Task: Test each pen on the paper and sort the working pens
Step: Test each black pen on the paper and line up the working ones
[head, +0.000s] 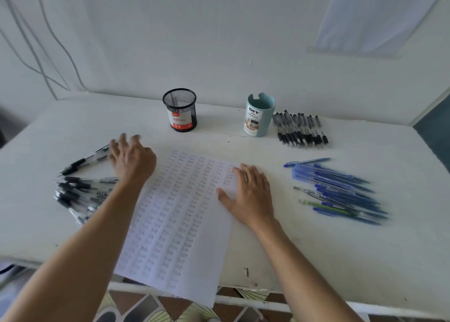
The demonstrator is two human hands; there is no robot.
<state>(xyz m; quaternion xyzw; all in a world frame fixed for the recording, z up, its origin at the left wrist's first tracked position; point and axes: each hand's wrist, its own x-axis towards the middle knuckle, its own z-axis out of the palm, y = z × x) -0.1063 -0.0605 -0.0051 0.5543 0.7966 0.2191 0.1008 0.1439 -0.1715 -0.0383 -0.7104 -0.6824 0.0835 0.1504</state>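
Between the two hands lies the white sheet of paper (180, 214), covered in rows of small handwritten test marks; its near edge overhangs the front rim of the white tabletop (304, 260).

Right hand (248, 195): open, palm down, fingers spread. It rests flat on the right edge of the paper, thumb on the sheet, and holds nothing.

Left hand (132, 159): open, fingers spread and blurred. It sits at the upper left corner of the paper, reaching toward the pens on its outer side. No pen is gripped. Whether the fingertips touch a pen cannot be told.

Pen groups:
- Black-grip clear-barrel pens (82, 192): loose fan just beside and below the left hand, partly hidden by the left forearm.
- Blue plastic pens (341, 190): pile well to the right of the right hand, tips pointing away from it. One green pen (323, 206) lies among them.
- Second batch of black-grip pens (300, 130): neat row beyond the right hand, touching or just beside the pale blue cylindrical desk organizer (259, 115).

Containers:
- Black wire-mesh pen cup (180, 109) with a red-and-white label: upright, beyond the left hand, near the wall.
- Pale blue organizer: upright, beyond the right hand, well apart from the mesh cup.
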